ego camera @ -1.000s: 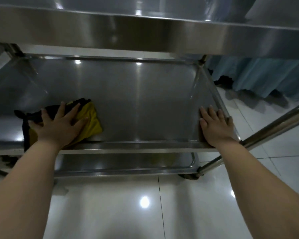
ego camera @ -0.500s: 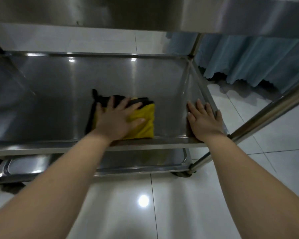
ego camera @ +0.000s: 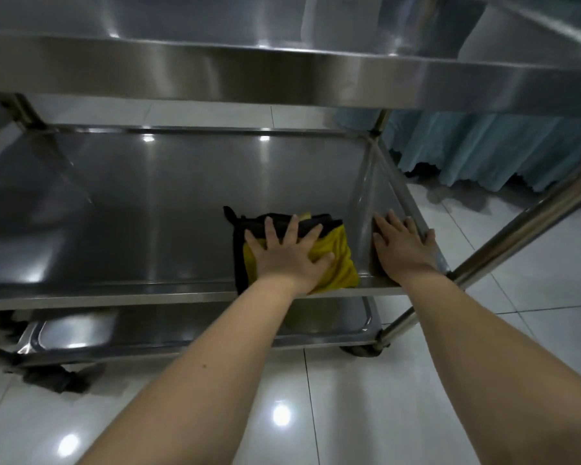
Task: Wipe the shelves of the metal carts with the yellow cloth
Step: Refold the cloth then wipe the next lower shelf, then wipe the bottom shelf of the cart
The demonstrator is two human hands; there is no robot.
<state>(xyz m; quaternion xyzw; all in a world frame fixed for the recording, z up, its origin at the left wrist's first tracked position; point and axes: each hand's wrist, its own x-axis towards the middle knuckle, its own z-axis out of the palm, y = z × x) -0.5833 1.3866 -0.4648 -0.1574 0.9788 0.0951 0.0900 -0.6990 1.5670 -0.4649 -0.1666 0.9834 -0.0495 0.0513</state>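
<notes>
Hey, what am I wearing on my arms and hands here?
Nothing visible: left forearm and right forearm are bare to the picture's edge, no sleeves. The left grip and right grip are bare hands, with no gloves, rings, watch or bracelet.

Glossy white floor tiles (ego camera: 349,424) with thin dark grout lines carry bright round spots of reflected light (ego camera: 281,415). At the far right a pale blue curtain (ego camera: 483,152) hangs, its wavy hem near the floor, with shadow beneath
</notes>
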